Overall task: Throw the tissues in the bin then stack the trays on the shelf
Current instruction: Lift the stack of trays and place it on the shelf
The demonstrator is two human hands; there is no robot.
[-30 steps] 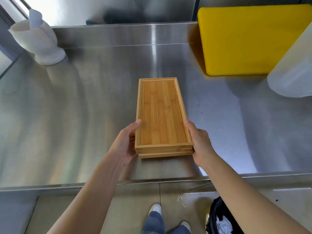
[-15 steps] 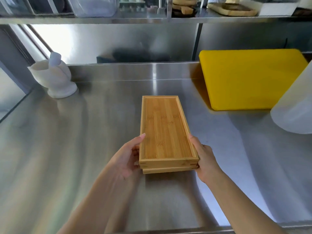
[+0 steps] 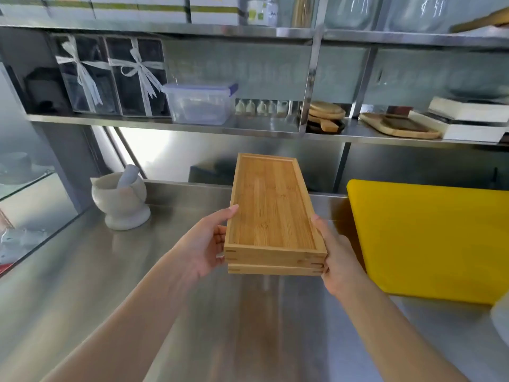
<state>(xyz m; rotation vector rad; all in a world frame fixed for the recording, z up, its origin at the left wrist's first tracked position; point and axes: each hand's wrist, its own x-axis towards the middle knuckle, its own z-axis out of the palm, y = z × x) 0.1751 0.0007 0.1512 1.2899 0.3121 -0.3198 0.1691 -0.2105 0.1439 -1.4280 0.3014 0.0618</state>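
Note:
Two stacked bamboo trays are held in the air above the steel counter, long side pointing away from me. My left hand grips the stack's near left side, and my right hand grips its near right side. Both trays are empty. Above and behind them runs a steel shelf. No tissues and no bin are in view.
On the shelf stand two ribboned clear boxes, a plastic lidded container, small bottles, round wooden boards and a wooden tray. A stone mortar and pestle sits at the left, a yellow cutting board at the right.
Both hands have lifted the tray stack off the counter and carried it up and away. The view has tilted upward, so the shelf now shows and the floor is out of sight.

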